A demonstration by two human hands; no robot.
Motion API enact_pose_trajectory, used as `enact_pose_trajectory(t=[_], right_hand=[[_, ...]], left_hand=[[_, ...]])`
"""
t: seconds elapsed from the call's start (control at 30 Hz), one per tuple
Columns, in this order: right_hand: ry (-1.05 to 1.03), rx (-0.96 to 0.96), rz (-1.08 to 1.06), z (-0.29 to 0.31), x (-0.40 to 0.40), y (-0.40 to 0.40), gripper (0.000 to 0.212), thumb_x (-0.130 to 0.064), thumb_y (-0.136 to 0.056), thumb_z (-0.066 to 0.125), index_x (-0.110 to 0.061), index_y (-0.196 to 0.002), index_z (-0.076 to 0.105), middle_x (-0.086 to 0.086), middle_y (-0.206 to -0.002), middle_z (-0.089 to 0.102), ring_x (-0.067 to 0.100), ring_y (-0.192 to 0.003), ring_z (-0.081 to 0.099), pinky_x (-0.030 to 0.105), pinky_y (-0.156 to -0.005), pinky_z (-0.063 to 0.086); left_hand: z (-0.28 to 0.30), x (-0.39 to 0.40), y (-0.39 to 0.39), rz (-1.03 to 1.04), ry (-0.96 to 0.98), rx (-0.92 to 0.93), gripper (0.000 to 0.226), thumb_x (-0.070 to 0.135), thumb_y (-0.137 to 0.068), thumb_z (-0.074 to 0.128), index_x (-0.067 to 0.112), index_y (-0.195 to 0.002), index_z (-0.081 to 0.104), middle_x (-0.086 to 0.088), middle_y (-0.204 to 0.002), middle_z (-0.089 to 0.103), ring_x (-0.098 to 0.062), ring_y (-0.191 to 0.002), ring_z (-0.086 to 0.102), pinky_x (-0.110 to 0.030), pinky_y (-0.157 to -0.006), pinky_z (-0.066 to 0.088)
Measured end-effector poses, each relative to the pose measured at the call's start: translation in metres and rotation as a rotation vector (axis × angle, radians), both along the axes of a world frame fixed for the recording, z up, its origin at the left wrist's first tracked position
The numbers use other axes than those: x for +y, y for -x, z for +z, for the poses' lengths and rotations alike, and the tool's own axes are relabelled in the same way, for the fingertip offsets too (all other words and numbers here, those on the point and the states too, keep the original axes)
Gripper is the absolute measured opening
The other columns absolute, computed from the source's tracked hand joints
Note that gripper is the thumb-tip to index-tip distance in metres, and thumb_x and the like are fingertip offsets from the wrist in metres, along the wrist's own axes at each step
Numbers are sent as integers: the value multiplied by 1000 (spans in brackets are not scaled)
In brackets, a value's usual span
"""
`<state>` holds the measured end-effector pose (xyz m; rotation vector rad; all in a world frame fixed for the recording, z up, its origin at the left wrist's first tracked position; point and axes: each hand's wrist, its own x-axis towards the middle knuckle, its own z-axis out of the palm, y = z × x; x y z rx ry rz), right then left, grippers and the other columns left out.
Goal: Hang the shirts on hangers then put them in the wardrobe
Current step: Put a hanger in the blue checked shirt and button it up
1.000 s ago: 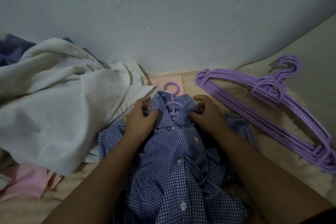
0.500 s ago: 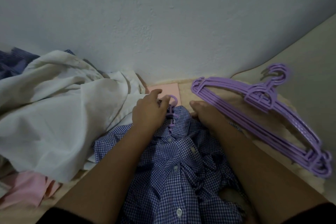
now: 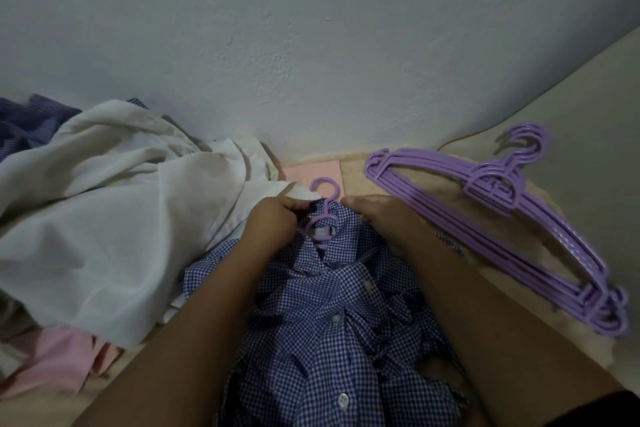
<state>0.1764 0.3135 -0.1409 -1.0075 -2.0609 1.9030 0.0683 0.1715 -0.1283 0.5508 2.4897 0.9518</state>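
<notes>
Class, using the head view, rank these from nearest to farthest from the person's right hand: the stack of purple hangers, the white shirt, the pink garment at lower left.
1. Stack of purple hangers, just right of the right hand.
2. White shirt, left, beyond the left hand.
3. Pink garment, far lower left.

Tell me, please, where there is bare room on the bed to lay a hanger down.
Bare patch: right of the spare hangers. A small pink strip by the wall is bare. Crowded: white pile left, checked shirt centre.
</notes>
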Motion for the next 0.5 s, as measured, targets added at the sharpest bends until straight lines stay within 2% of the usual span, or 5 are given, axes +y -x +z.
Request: enact_pose_trajectory(t=[0.1, 0.2, 0.37, 0.43, 0.5], right_hand=[[53, 33, 2, -1, 0, -2, 25, -13, -82, 68, -7, -106, 71, 10, -104, 71, 23, -99, 67, 46, -96, 50], [25, 21, 37, 3, -2, -5, 25, -7, -84, 64, -7, -109, 70, 8, -106, 70, 22, -103, 64, 42, -99, 48], [46, -9, 133, 9, -2, -9, 21, -2, -83, 61, -12, -97, 74, 7, -104, 71, 23, -104, 63, 38, -99, 47], [51, -11, 131, 12, -1, -11, 20, -2, -84, 62, -8, -100, 72, 9, -105, 71, 22, -102, 64, 35, -95, 49], [72, 12, 114, 15, -1, -14, 21, -2, -85, 62, -3, -104, 70, 11, -103, 71, 20, -94, 65, 29, -80, 52]], left_hand=[[2, -10, -2, -45, -28, -53, 46, -16, -88, 39, 5, -117, 68, -13, -126, 63, -30, -112, 57, -16, -76, 38], [2, -16, -2, -145, 14, -39, 39, -11, -91, 44, 5, -116, 69, -12, -127, 63, -27, -114, 57, -15, -75, 34], [4, -24, -6, -98, 0, -21, 52, -15, -87, 38, 8, -126, 62, -10, -137, 56, -27, -126, 50, -20, -97, 35], [5, -28, -6, -51, -36, -49, 52, -12, -88, 35, 11, -126, 63, -11, -134, 58, -27, -119, 54, -20, -91, 38], [8, -33, -5, 24, -116, -132, 51, -11, -90, 33, 12, -123, 65, -11, -125, 63, -26, -103, 60, -23, -85, 45]])
